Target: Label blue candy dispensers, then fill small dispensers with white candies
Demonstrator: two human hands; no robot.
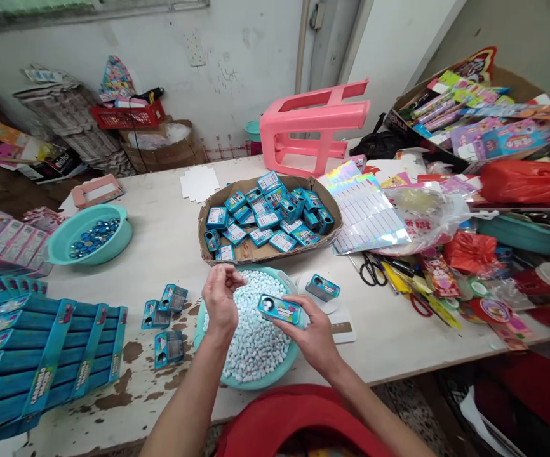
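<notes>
- Far left of my grip, a stack of blue display cartons [37, 355] is cut off by the frame edge. Its print is too small for me to read.
- Beyond it, well away from both hands, a teal bowl [60, 244] holds dark blue glossy pieces. I cannot tell what they are.
- Three loose blue boxes [165, 317] lie flat on the stained table [160, 247], just left of my left hand.
- My left hand [220, 301] hovers over the pellets with its fingertips [231, 274] pressed together. Whether they pinch anything is hidden from me.
- Under both hands sits a teal basin [197, 336] heaped with small white pellets [256, 343]. My forearms cover its near rim.
- The small blue box [279, 309] lies level above the basin, between the two hands. It is turquoise, with a round dark window at its left end and a printed label that I cannot make out.
- My right hand [315, 336] clamps that box from below, thumb on the near side and fingers on the far side.
- Past the grip, a cardboard tray [203, 222] is full of the same boxes, jumbled.
- Just right of the grip, one more blue box [322, 287] rests on a white disc.
- Further right lie black scissors [373, 270], amid clutter I cannot sort out.
</notes>
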